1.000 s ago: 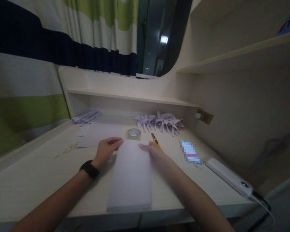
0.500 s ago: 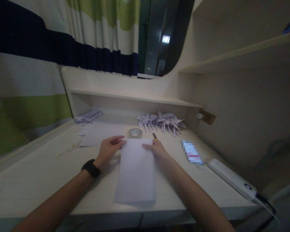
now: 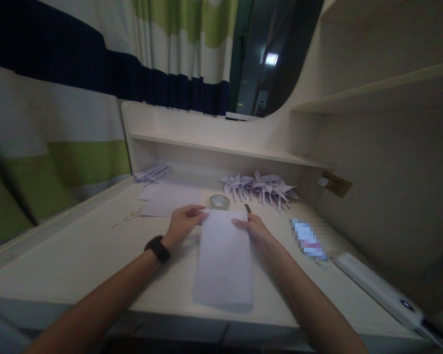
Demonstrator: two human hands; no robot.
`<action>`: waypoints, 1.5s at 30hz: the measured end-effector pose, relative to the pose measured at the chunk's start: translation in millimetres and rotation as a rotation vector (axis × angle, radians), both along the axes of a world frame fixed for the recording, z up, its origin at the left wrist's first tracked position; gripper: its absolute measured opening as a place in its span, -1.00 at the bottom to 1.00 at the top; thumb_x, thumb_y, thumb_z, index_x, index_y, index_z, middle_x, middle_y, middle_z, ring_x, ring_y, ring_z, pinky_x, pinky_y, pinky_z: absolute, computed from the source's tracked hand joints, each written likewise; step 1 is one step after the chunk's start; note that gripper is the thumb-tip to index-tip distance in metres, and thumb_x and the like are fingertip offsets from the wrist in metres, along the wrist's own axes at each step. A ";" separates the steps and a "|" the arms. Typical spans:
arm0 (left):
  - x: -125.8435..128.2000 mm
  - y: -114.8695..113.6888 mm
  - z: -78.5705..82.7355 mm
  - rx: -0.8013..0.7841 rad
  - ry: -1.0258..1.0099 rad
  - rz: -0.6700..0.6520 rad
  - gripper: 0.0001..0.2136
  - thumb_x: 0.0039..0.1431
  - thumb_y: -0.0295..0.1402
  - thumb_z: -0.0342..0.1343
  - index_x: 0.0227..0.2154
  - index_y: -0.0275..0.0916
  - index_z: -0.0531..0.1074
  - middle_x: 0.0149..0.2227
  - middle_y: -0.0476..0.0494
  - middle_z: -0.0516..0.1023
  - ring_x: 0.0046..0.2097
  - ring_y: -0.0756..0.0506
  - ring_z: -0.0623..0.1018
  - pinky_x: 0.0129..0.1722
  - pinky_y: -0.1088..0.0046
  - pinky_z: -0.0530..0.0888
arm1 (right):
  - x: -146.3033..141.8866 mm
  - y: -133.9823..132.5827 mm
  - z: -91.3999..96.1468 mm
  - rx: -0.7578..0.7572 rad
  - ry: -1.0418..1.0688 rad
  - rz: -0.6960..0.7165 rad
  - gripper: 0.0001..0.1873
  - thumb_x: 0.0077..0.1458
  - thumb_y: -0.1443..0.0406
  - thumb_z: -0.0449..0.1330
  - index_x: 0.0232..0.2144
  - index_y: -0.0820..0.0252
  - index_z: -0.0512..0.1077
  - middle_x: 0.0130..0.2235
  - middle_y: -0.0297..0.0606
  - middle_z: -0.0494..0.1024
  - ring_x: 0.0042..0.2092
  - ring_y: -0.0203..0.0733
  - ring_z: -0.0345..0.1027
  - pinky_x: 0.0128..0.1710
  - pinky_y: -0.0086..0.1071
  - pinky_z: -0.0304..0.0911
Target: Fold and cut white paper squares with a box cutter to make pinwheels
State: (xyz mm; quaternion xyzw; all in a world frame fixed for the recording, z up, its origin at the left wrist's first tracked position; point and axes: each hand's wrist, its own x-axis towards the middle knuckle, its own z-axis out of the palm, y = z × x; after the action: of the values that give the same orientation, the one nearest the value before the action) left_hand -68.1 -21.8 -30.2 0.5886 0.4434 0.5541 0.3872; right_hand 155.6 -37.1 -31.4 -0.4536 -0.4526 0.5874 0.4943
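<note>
1. Reaching in from the near edge of the pale desk (image 3: 77, 255) with both bare forearms, a black watch (image 3: 157, 248) strapped on the left wrist.
2. Keeping a white sheet (image 3: 224, 260) between the arms. Looks plain, unprinted and smooth, long and narrow. Lies flat on the desk, lengthwise away from the body, with its near end close to the front lip. Cannot tell whether it is folded double.
3. Pinching the sheet's far left corner with the left hand (image 3: 182, 223), thumb and curled fingertips closed on the paper's edge.
4. Gripping the far right corner with the right hand (image 3: 256, 228), fingers bent, thumb resting on top of the paper.
5. Finding, just past the sheet's far edge, a roll of tape (image 3: 219, 201) lying flat, and the dark tip of a utility knife (image 3: 248, 208) just beside the right fingertips.
6. Seeing to the left a second flat sheet (image 3: 170, 199), with scissors (image 3: 127, 216) near its corner.
7. Seeing to the right, well apart from the hands, a white power strip (image 3: 376, 290).
8. Ending at the back with folded paper pinwheels (image 3: 260, 186) in a row under the low shelf (image 3: 225, 147), paper strips (image 3: 153, 173) in the left corner, and a striped curtain (image 3: 59, 98) beyond.
</note>
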 end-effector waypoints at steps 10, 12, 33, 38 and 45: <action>0.2 1.0 -1.9 0.026 0.012 0.000 -0.69 -0.10 -0.30 0.29 -0.26 -0.35 0.55 -0.42 -0.16 0.63 -0.40 -0.10 0.59 -0.38 0.40 0.56 | -2.0 -2.1 2.0 0.016 0.011 -0.024 -0.70 -0.34 0.31 0.41 -0.44 0.32 0.50 -0.44 -0.14 0.60 -0.48 -0.17 0.45 -0.43 -0.37 0.32; 0.8 0.3 -0.4 0.021 0.013 0.015 -0.71 -0.11 -0.29 0.29 -0.30 -0.36 0.56 -0.41 -0.18 0.63 -0.40 -0.11 0.59 -0.39 0.40 0.56 | -1.7 -2.1 1.7 0.015 0.014 -0.022 -0.68 -0.33 0.31 0.41 -0.43 0.32 0.50 -0.44 -0.13 0.60 -0.48 -0.17 0.45 -0.44 -0.37 0.32; -1.6 -0.1 -1.0 0.054 0.015 0.003 -0.67 -0.10 -0.31 0.28 -0.22 -0.33 0.55 -0.44 -0.12 0.63 -0.42 -0.09 0.59 -0.41 0.43 0.57 | 0.3 2.9 -4.0 0.025 0.054 0.001 -0.69 -0.33 0.32 0.43 -0.45 0.34 0.51 -0.46 -0.13 0.60 -0.50 -0.17 0.45 -0.40 -0.36 0.33; -0.6 0.6 -3.3 0.044 0.011 0.019 -0.74 -0.09 -0.30 0.28 -0.32 -0.34 0.57 -0.41 -0.15 0.63 -0.39 -0.10 0.60 -0.41 0.44 0.58 | -1.5 -1.2 2.4 0.009 0.035 -0.007 -0.72 -0.33 0.33 0.42 -0.47 0.34 0.50 -0.46 -0.13 0.60 -0.50 -0.19 0.44 -0.41 -0.37 0.32; -0.9 0.9 -3.0 0.043 0.014 0.030 -0.76 -0.07 -0.28 0.27 -0.36 -0.34 0.58 -0.39 -0.17 0.63 -0.39 -0.10 0.60 -0.39 0.43 0.58 | -2.6 -3.3 4.4 0.002 0.028 -0.011 -0.71 -0.29 0.31 0.42 -0.44 0.33 0.50 -0.46 -0.13 0.60 -0.50 -0.18 0.45 -0.43 -0.38 0.31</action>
State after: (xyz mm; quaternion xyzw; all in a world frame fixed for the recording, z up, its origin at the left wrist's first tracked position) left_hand -69.0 -20.9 -33.2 0.5939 0.4429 0.5653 0.3627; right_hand 153.0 -40.3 -27.0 -0.4474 -0.4438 0.5903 0.5044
